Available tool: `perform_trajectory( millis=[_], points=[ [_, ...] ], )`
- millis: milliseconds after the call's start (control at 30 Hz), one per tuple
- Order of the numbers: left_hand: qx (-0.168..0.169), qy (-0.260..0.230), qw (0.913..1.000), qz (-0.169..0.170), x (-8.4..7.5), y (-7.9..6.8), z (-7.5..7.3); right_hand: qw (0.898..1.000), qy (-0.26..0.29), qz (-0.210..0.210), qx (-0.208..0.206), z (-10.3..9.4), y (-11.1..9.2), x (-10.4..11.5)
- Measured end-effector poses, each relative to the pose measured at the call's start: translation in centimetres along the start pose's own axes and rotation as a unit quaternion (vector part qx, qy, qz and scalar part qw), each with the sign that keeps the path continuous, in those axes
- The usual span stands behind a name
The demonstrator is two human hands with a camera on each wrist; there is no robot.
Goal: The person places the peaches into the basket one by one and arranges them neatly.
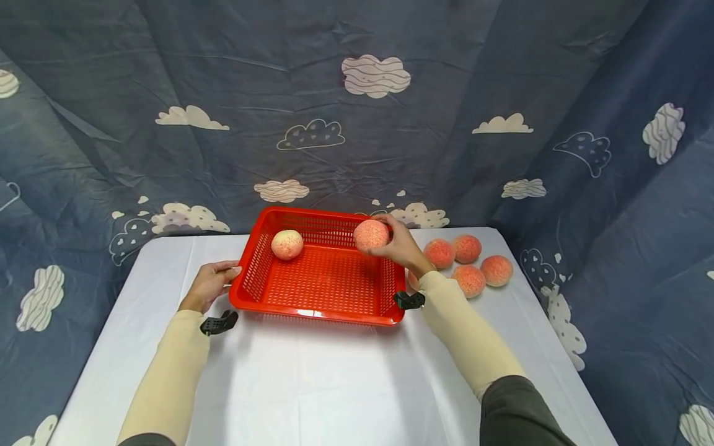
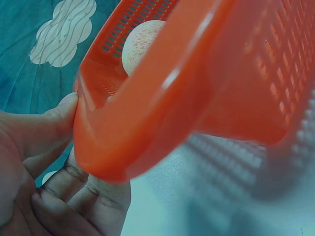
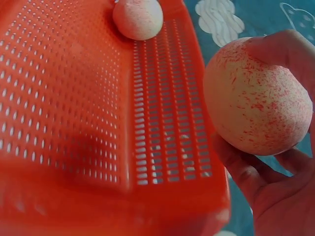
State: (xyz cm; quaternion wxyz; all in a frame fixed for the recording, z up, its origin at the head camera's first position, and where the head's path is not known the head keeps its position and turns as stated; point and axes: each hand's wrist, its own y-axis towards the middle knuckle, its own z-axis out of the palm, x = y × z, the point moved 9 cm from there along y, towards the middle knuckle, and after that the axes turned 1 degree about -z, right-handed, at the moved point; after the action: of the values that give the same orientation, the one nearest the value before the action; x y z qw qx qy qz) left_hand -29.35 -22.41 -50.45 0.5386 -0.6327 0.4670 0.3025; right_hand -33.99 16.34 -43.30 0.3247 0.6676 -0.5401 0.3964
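My left hand (image 1: 211, 284) grips the left rim of a red plastic basket (image 1: 320, 314), thumb on top and fingers beneath, as the left wrist view shows. A pale, pink-speckled peach (image 1: 287, 244) lies inside, near the back left corner. Over the basket's back right corner my right hand (image 1: 400, 243) holds a second peach (image 1: 370, 235) between thumb and fingers. In the right wrist view this held peach (image 3: 256, 98) is beside the basket's slotted wall (image 3: 170, 113).
Several more peaches (image 1: 468, 280) sit on the white-covered table (image 1: 346, 378) right of the basket, one partly hidden by the right wrist. A dark blue cloud-print curtain (image 1: 251, 80) hangs behind the table and along its sides.
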Motion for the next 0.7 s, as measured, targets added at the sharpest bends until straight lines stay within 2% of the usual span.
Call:
perform_trajectory(
  millis=[400, 567, 700],
  points=[
    [-0.002, -0.007, 1.0000, 0.004, 0.1, 0.1, -0.1, 0.999, -0.027, -0.020, 0.030, 4.6, 3.9, 0.7],
    [0.000, -0.005, 1.0000, 0.004, 0.0, 0.2, -0.2, 0.998, -0.047, -0.012, 0.033, 6.1, 4.9, 0.4],
    [-0.003, 0.001, 1.0000, -0.001, 0.1, 0.4, -0.3, 0.999, -0.031, -0.001, 0.039, 7.4, 5.7, 0.2]
  ],
)
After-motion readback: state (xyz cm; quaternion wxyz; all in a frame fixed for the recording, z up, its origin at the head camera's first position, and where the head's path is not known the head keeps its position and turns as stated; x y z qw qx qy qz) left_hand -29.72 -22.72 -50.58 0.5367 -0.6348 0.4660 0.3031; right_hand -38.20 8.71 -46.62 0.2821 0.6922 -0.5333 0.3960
